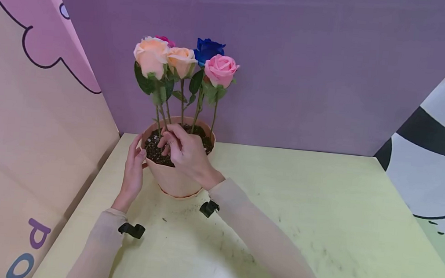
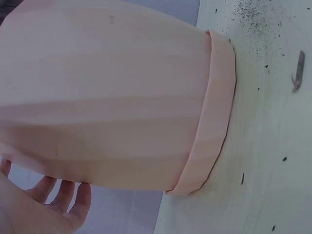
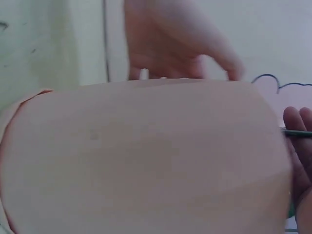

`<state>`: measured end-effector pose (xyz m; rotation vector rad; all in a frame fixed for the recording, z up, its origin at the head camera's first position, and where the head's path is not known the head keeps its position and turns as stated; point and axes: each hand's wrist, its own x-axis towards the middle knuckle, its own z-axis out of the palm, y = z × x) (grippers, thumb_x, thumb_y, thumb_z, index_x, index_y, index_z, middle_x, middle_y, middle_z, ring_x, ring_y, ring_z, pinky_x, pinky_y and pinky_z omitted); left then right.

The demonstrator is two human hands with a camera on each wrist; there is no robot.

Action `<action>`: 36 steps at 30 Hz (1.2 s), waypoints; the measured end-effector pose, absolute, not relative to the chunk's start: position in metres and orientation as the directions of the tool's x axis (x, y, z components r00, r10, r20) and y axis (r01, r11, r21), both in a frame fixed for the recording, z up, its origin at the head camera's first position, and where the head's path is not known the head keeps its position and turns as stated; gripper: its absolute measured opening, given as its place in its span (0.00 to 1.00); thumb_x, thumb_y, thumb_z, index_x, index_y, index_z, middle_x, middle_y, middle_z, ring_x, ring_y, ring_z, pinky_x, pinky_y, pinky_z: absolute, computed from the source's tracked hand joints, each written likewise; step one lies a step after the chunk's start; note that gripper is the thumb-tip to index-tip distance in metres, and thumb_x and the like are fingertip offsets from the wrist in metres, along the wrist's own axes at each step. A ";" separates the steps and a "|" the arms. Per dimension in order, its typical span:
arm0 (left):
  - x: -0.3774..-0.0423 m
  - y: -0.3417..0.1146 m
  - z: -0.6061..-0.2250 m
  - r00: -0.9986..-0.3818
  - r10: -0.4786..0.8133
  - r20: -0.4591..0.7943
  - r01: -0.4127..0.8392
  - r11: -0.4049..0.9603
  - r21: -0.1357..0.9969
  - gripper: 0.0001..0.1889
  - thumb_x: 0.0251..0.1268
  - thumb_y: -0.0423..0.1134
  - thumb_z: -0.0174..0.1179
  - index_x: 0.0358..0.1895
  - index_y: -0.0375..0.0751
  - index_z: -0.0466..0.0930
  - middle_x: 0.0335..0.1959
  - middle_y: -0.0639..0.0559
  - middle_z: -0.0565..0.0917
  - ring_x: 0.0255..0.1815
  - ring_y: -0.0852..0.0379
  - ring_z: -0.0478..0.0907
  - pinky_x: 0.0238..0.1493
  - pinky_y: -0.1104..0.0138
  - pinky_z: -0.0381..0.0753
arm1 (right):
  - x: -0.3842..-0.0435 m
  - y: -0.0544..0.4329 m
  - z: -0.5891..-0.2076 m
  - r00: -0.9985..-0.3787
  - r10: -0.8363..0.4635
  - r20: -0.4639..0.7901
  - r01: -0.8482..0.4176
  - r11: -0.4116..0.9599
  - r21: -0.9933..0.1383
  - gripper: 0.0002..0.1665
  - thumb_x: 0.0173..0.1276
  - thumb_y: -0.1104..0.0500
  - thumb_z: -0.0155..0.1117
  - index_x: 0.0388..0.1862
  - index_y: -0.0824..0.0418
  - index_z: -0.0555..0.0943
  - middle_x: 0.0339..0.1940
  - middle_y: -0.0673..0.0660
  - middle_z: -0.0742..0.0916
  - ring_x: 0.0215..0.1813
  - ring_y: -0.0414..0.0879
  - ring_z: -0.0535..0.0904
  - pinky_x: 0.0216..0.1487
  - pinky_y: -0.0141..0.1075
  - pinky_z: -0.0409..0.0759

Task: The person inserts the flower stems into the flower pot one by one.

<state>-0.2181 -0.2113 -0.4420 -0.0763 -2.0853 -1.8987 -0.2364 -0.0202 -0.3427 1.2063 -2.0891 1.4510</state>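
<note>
A pale pink flowerpot [image 1: 175,180] filled with dark soil [image 1: 154,148] stands at the back left of the table. Artificial-looking roses rise from it: a large peach rose [image 1: 151,57], a smaller peach rose [image 1: 181,61], a blue rose [image 1: 209,51], a pink rose [image 1: 221,70] and a mostly hidden magenta rose [image 1: 165,41]. Above the soil, my right hand [image 1: 187,149] pinches a thin green stem [image 3: 298,132], apparently the large peach rose's. My left hand [image 1: 134,173] rests against the pot's left side, fingers [image 2: 63,195] extended along the wall.
Soil crumbs [image 2: 256,22] and a dark sliver [image 2: 299,70] lie on the pale yellow table [image 1: 320,200] before the pot. A purple wall [image 1: 312,67] rises directly behind, and a printed panel [image 1: 48,132] borders the left side. Black wrist straps [image 1: 132,230] show on both sleeves.
</note>
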 end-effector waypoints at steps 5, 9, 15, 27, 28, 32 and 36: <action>-0.218 -0.212 -0.441 -0.948 -0.167 0.270 0.246 0.149 0.958 0.32 0.88 0.53 0.35 0.89 0.57 0.46 0.86 0.47 0.58 0.81 0.43 0.62 0.73 0.43 0.67 | -0.237 -0.025 -0.346 -0.652 -0.446 0.614 -0.733 0.162 -0.660 0.12 0.86 0.65 0.50 0.55 0.72 0.78 0.40 0.62 0.91 0.36 0.55 0.92 0.38 0.31 0.89; -0.217 -0.213 -0.441 -0.940 -0.204 0.274 0.247 0.150 0.957 0.31 0.88 0.49 0.35 0.88 0.56 0.48 0.82 0.42 0.62 0.79 0.43 0.64 0.70 0.47 0.69 | -0.237 -0.029 -0.345 -0.686 -0.468 0.556 -0.685 0.160 -0.711 0.12 0.87 0.63 0.49 0.55 0.70 0.77 0.41 0.62 0.91 0.39 0.55 0.93 0.40 0.37 0.91; -0.213 -0.214 -0.443 -0.938 -0.217 0.270 0.242 0.146 0.959 0.31 0.87 0.48 0.35 0.88 0.54 0.49 0.83 0.44 0.62 0.78 0.49 0.65 0.68 0.54 0.71 | -0.235 -0.028 -0.346 -0.706 -0.478 0.523 -0.660 0.177 -0.730 0.11 0.87 0.64 0.50 0.52 0.69 0.78 0.39 0.61 0.92 0.39 0.54 0.93 0.37 0.28 0.88; -0.217 -0.213 -0.440 -0.941 -0.211 0.266 0.244 0.122 0.962 0.32 0.86 0.48 0.37 0.88 0.51 0.49 0.87 0.49 0.56 0.83 0.44 0.59 0.75 0.42 0.67 | -0.238 -0.029 -0.349 -0.766 -0.417 0.489 -0.622 0.288 -0.729 0.13 0.88 0.59 0.49 0.55 0.65 0.78 0.43 0.58 0.93 0.48 0.51 0.93 0.47 0.33 0.90; -0.217 -0.213 -0.439 -0.942 -0.210 0.263 0.243 0.118 0.963 0.32 0.86 0.48 0.37 0.88 0.51 0.49 0.87 0.49 0.56 0.83 0.43 0.59 0.75 0.40 0.67 | -0.239 -0.029 -0.349 -0.776 -0.401 0.486 -0.612 0.295 -0.734 0.14 0.88 0.57 0.49 0.55 0.65 0.79 0.43 0.57 0.93 0.48 0.50 0.93 0.49 0.35 0.90; -0.219 -0.210 -0.438 -0.947 -0.198 0.253 0.235 0.111 0.966 0.33 0.85 0.46 0.37 0.88 0.51 0.48 0.88 0.52 0.54 0.84 0.44 0.58 0.77 0.38 0.65 | -0.238 -0.027 -0.349 -0.817 -0.344 0.463 -0.554 0.241 -0.797 0.14 0.85 0.54 0.55 0.55 0.63 0.80 0.45 0.58 0.93 0.49 0.53 0.92 0.53 0.37 0.89; -0.218 -0.209 -0.439 -0.948 -0.202 0.248 0.230 0.109 0.967 0.33 0.85 0.45 0.37 0.88 0.49 0.48 0.88 0.51 0.54 0.84 0.45 0.58 0.76 0.39 0.66 | -0.237 -0.025 -0.350 -0.843 -0.320 0.433 -0.501 0.171 -0.848 0.19 0.81 0.51 0.63 0.59 0.63 0.80 0.49 0.59 0.92 0.50 0.53 0.91 0.54 0.37 0.89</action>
